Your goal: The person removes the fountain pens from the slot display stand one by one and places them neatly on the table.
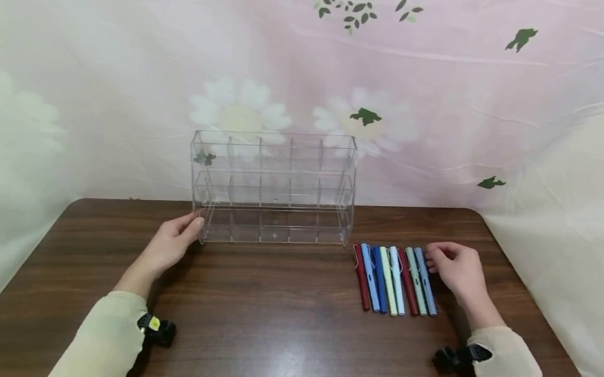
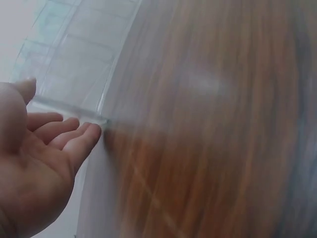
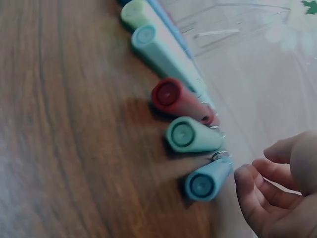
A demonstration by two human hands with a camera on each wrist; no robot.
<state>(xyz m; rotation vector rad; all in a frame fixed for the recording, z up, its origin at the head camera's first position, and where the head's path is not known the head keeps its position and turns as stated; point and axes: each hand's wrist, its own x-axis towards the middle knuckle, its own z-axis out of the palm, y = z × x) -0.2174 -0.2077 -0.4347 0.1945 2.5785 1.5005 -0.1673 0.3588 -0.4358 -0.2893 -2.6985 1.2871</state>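
A clear acrylic organizer [image 1: 277,198], with stepped rows of compartments, stands at the back of the wooden table. My left hand [image 1: 175,238] touches its lower left side; in the left wrist view the fingers [image 2: 81,139] lie against the clear side edge. To the organizer's right, several clip pens lie side by side, among them a dark red pen [image 1: 361,277], a pale green pen [image 1: 388,280] and a grey-blue pen [image 1: 426,282] at the right end. Beside the clip end of that last pen is my right hand [image 1: 459,271], fingers loosely bent, thumb apart, holding nothing.
The brown wooden table [image 1: 281,329] has rounded far corners. A pale fabric backdrop [image 1: 122,57] printed with flowers and leaves hangs close behind the organizer and along both sides. Each wrist wears a small black camera.
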